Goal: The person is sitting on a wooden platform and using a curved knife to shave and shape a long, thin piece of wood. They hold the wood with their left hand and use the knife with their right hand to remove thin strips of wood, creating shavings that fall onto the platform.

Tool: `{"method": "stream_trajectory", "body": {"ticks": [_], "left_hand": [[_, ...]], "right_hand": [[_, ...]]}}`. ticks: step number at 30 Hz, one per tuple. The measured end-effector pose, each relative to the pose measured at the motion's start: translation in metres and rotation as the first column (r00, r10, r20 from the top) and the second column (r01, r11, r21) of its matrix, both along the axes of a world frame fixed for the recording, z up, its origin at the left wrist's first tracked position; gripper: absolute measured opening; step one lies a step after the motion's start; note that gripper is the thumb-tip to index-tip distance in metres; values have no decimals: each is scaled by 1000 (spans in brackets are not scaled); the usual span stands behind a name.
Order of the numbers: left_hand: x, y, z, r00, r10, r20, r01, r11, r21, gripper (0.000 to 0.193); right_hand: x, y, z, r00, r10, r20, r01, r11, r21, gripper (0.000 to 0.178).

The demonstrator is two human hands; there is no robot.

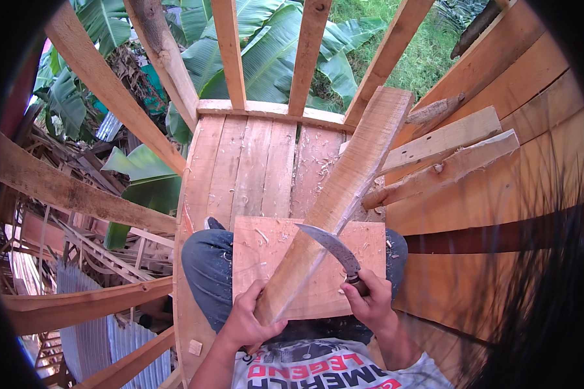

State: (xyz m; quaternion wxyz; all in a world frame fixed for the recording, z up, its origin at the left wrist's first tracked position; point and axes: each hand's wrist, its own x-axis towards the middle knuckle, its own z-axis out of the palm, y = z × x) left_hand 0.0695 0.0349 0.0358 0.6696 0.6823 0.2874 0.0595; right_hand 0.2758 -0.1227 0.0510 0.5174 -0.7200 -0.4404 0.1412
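A long wooden plank (344, 181) slants from my lap up toward the far right. My left hand (248, 319) is closed around its near end. In my right hand (373, 303) is a knife with a curved blade (331, 245), gripped by its dark handle. The blade points up and left and lies across the plank's right edge in this view; whether it touches the wood I cannot tell. Beneath the plank a flat square board (253, 243) rests over my crossed legs, with curled wood shavings on it.
Two rough wood pieces (448, 142) lie at the right, beside the plank's far part. Shavings are scattered over the plank floor (253, 168). Slatted wooden railings (233, 58) stand ahead and left, with banana leaves beyond. A small wood block (195, 347) sits at the lower left.
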Motion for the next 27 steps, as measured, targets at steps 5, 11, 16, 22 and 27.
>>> {"method": "stream_trajectory", "body": {"ticks": [5, 11, 16, 22, 27], "left_hand": [[-1, 0, -8, 1000, 2, -4, -2, 1000, -30, 67], [4, -1, -6, 1000, 13, 11, -13, 1000, -28, 69], [2, 1, -12, 1000, -1, 0, 1, 1000, 7, 71], [3, 2, -18, 997, 22, 76, -31, 993, 110, 68], [-2, 0, -19, 1000, -18, 22, 15, 995, 97, 66]], "right_hand": [[14, -12, 14, 858, -47, -512, -26, 991, -135, 25], [19, -16, 20, 440, 72, -895, -231, 972, -36, 26], [17, -12, 8, 430, 63, -900, -132, 991, 7, 27], [8, 0, -14, 999, -51, -14, 52, 996, 78, 22], [24, -9, 7, 798, -194, -571, 225, 974, -18, 20]]}}
